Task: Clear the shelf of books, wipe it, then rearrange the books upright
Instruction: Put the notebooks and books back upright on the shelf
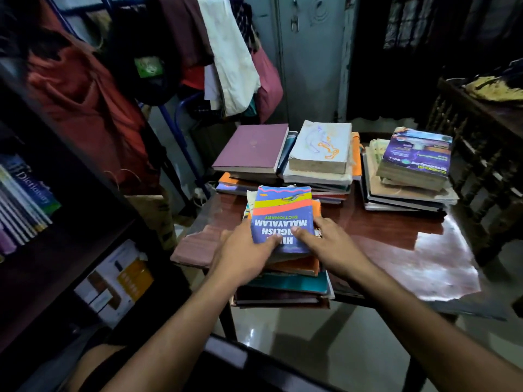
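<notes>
Books lie in four flat stacks on a glossy reddish-brown wooden table (396,236), none of them upright. Nearest the camera, at the table's front edge, a multicoloured paperback dictionary (283,213) with blue, yellow and orange bands tops the near stack (283,281), which also holds orange, teal and dark-covered volumes and overhangs the edge slightly. The left hand (243,250) grips the dictionary's near-left corner, thumb curled over the cover and fingers tucked beneath at the side. The right hand (325,244) holds the opposite side, thumb lying on the cover and fingers wrapped around the right edge.

Behind this stack sit three more. A maroon hardcover book (252,147) crowns the left rear stack; just beside it, a thick cream paperback (321,147) with scribbled orange and blue lines tops the middle one. Well apart to the right, a purple-covered paperback (417,154) rests on a wider heap of worn books.

At the left edge stands a dark wooden bookshelf (56,244). Its upper level holds a leaning row of books, one blue spine (34,185) reading "Dictionary"; a lower level holds a white and yellow carton (119,281). Beyond the table, clothes in rust, white and pink (226,60) hang over a blue metal frame, with a grey metal cupboard (311,52) behind them.
</notes>
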Demonstrator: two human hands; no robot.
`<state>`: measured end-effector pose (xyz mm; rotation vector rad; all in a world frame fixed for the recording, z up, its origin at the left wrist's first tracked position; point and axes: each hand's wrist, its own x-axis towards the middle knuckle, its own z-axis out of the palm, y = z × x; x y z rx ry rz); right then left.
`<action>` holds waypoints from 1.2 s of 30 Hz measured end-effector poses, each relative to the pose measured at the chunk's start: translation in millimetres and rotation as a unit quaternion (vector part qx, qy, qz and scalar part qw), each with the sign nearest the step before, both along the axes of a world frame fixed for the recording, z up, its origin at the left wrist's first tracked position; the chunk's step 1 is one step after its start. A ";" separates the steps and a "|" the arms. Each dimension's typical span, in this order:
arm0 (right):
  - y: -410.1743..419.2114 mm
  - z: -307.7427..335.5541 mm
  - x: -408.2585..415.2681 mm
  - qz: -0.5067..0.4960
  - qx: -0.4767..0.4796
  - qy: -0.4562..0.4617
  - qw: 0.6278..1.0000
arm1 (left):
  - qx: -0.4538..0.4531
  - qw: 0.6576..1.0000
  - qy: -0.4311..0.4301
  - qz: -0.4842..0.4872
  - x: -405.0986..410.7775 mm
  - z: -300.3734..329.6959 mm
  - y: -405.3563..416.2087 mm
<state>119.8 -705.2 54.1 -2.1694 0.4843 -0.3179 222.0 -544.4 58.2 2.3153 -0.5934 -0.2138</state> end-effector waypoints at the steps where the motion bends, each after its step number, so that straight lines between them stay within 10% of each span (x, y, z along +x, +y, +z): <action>1: 2.6 4.1 -2.7 0.009 -0.009 -0.007 1.000 | -0.040 0.999 0.033 0.015 -2.7 -1.2 0.6; 8: 40.4 21.6 -1.2 0.078 0.166 -0.088 0.979 | -0.304 0.935 0.169 0.066 -11.9 0.7 29.8; 17: 31.9 8.3 3.3 0.011 0.084 -0.054 0.995 | -0.120 0.991 0.016 0.050 -31.9 -18.3 35.6; 22: 28.8 14.3 -11.1 0.028 0.159 -0.083 0.983 | -0.185 0.972 0.118 0.080 -52.1 -24.1 47.2; 27: 16.3 4.6 -40.5 0.029 -0.081 -0.042 0.995 | -0.263 0.931 0.236 0.094 -64.5 -25.8 44.1; 36: 39.2 6.4 -37.7 0.057 0.040 -0.059 0.996 | -0.351 0.886 0.302 0.027 -71.9 -4.7 51.8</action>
